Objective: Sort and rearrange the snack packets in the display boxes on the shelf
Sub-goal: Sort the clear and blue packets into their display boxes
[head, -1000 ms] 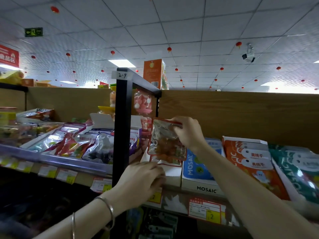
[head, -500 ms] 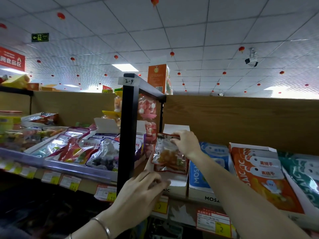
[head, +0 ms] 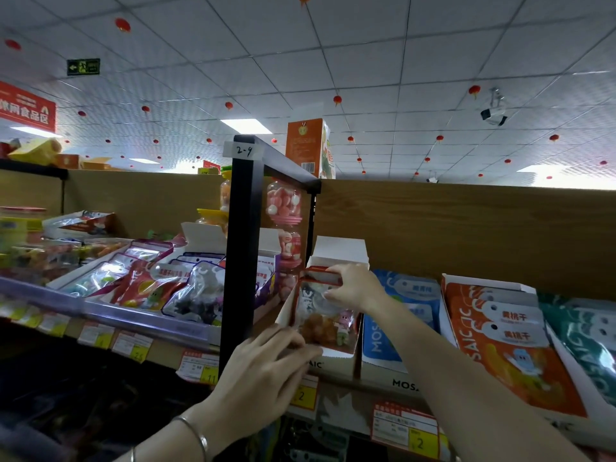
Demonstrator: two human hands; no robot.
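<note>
A clear snack packet with a red top and orange pieces inside [head: 321,315] sits tilted in a white display box [head: 340,253] on the shelf. My right hand [head: 355,286] pinches the packet's top edge. My left hand [head: 266,371] rests on the box's lower front corner, fingers touching the bottom of the packet. To the right stand a blue box of blue packets [head: 405,315], an orange box of orange packets [head: 503,341] and green packets [head: 586,335].
A black shelf post [head: 238,248] marked 2-4 stands just left of the box. Beyond it, white trays of mixed snack packets [head: 156,281] fill the left shelf. Candy jars [head: 283,208] hang behind the post. Price tags [head: 405,428] line the shelf edge.
My right hand has lowered the red-topped packet down into the white box. My left hand has slid up against the box front. The camera has moved closer.
</note>
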